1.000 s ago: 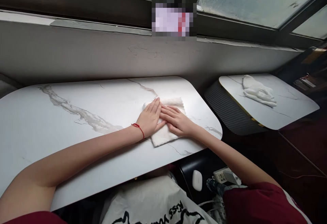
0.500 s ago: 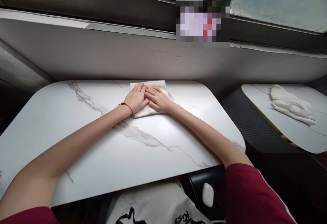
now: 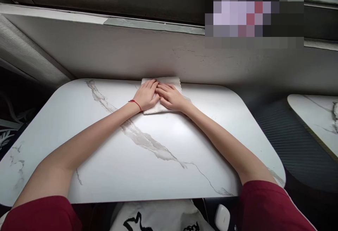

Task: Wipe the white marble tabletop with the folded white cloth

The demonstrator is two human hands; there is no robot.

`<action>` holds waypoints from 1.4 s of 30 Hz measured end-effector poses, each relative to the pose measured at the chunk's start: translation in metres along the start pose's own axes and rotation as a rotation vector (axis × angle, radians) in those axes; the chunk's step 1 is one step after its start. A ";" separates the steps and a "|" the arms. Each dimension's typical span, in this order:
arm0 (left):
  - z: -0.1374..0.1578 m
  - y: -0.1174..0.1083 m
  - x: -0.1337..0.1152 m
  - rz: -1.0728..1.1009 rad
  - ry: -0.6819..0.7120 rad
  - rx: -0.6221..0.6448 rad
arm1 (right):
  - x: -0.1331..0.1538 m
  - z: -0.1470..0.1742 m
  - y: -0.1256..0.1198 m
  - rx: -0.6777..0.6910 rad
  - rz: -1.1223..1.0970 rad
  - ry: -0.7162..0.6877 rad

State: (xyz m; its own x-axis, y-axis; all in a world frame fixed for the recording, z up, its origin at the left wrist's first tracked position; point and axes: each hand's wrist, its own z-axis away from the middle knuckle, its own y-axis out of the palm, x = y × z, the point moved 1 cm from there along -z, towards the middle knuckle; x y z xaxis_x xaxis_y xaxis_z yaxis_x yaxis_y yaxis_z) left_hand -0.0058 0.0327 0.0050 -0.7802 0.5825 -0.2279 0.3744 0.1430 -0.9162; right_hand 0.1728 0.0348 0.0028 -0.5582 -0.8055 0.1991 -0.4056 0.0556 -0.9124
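Observation:
A folded white cloth (image 3: 173, 81) lies on the white marbled table (image 3: 126, 185) against its far edge, next to the wall. My left hand (image 3: 146, 95) rests flat on the left part of the cloth, fingers stretched toward the wall; a red string bracelet (image 3: 135, 103) circles that wrist. On the cloth's right part lies my right hand (image 3: 171, 96), palm down with its fingers pointing left. The fingertips of both hands meet near the cloth's middle. My palms hide much of the cloth.
Behind the table runs a grey wall (image 3: 132, 55) with a ledge above it. A second marbled table (image 3: 308, 115) stands at the right beyond a dark ribbed surface (image 3: 287, 146). Below the near edge a small white case (image 3: 222, 217) lies beside printed pale fabric (image 3: 163, 215).
The view has turned so the tables appear farther right, and the second table is now mostly cut off. Both hands and the cloth have slid slightly left along the table's far edge.

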 end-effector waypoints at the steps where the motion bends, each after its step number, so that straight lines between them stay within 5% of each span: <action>1: 0.000 0.000 0.000 0.006 -0.004 0.000 | 0.001 0.000 0.000 -0.010 -0.005 -0.002; 13: 0.004 0.003 -0.004 -0.012 -0.027 0.061 | 0.007 0.005 0.007 -0.043 0.039 0.034; 19: 0.018 -0.010 0.001 -0.042 0.054 0.105 | 0.039 0.008 0.016 -0.092 0.079 0.175; 28: 0.102 -0.039 -0.012 -0.017 0.104 0.089 | 0.127 0.030 0.027 -0.093 0.083 0.144; 35: 0.190 -0.072 -0.053 -0.007 0.113 0.134 | 0.215 0.069 0.016 0.022 -0.004 0.039; 42: 0.248 -0.090 -0.084 -0.119 -0.037 0.106 | 0.249 0.082 0.013 0.049 -0.052 -0.164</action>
State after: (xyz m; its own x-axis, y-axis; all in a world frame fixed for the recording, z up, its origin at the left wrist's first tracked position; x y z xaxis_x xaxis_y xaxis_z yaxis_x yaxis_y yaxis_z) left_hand -0.0985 -0.2275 0.0249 -0.8343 0.5367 -0.1258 0.2249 0.1229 -0.9666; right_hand 0.0884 -0.2132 0.0115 -0.4098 -0.8924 0.1890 -0.3930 -0.0143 -0.9194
